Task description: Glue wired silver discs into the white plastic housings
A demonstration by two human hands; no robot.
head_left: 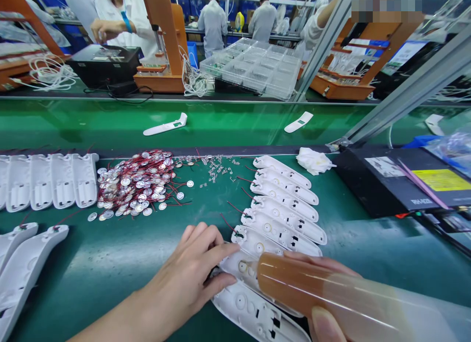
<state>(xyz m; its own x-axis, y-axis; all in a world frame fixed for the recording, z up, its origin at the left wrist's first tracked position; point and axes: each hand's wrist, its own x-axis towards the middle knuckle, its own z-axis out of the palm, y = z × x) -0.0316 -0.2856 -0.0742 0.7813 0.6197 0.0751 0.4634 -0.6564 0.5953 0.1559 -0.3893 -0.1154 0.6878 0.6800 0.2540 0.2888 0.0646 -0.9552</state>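
Observation:
My left hand pinches the near-left end of a white plastic housing half between thumb and index finger. My right hand is wrapped round a thick glue syringe, translucent with brown paste in its front part. The nozzle end points left at a round spot inside the pinched housing; the barrel hides much of that housing. Another housing half lies nearest me. Beyond is a row of several more housing halves, open side up, some with yellowish rings and red wires at their left ends.
A pile of small metal discs with red wires lies left of centre, beside tiny clear parts. More white housings line the left side. A crumpled white cloth and a black box are at right. Two white pieces lie on the green belt.

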